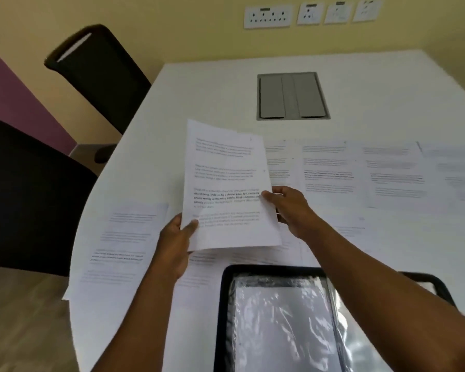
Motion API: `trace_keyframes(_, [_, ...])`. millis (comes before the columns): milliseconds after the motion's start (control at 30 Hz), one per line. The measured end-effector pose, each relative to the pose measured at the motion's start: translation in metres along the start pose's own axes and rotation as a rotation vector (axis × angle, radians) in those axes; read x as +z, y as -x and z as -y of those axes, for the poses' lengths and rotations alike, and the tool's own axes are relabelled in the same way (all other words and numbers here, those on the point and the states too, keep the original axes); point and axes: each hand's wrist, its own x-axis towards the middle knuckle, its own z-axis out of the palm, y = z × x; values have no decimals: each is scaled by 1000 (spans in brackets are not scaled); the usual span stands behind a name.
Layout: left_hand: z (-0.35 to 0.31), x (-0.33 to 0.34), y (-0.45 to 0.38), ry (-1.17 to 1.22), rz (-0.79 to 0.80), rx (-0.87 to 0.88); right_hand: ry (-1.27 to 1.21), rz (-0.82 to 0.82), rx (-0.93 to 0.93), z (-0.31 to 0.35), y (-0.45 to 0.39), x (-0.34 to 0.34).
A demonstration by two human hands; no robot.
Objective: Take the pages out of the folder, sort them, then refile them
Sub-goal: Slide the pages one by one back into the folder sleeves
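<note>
A small sheaf of pages (226, 183) is held up above the white table (204, 84), tilted so its printed face shows to the camera. The sheets are white with four short blocks of dark text; the words are too blurred to read. At the top edge a second sheet peeks out slightly behind the front one, so more than one page is in the sheaf.

The left hand (176, 237) grips the lower left corner, thumb lying across the front of the paper and the fingers hidden behind it. The right hand (290, 208) pinches the right edge about two-thirds of the way down, thumb on the front and fingers curled behind. Both forearms reach in from the near edge, the right one crossing over the folder.

The folder (274, 318) lies open on the near part of the table, just below the held sheaf, with a black border and shiny, wrinkled clear plastic sleeves. More loose pages (330, 170) lie flat in a row on the table to the right of the sheaf, and others (121, 242) lie at the near left, some partly under the folder's far edge.

A grey cable hatch (293, 96) is set into the far part of the table. Two black chairs (97, 73) stand at the left, and wall sockets (267, 16) line the far wall.
</note>
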Motion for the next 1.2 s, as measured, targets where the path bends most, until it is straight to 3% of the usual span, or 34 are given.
trace_keyframes(433, [74, 99, 134, -107, 266, -80, -107, -111, -24, -64, 148, -168])
trace_keyframes(633, [105, 161, 165, -167, 194, -78, -114, -398, -69, -74, 177, -247])
trace_keyframes(800, [150, 202, 166, -631, 87, 111, -134, -562, -118, -74, 196, -315])
trace_keyframes(967, [179, 240, 160, -1174, 272, 277, -235, -651, -103, -84, 195, -363])
trace_keyframes(1200, [196, 280, 132, -1560, 421, 488, -387, -707, -75, -95, 174, -391])
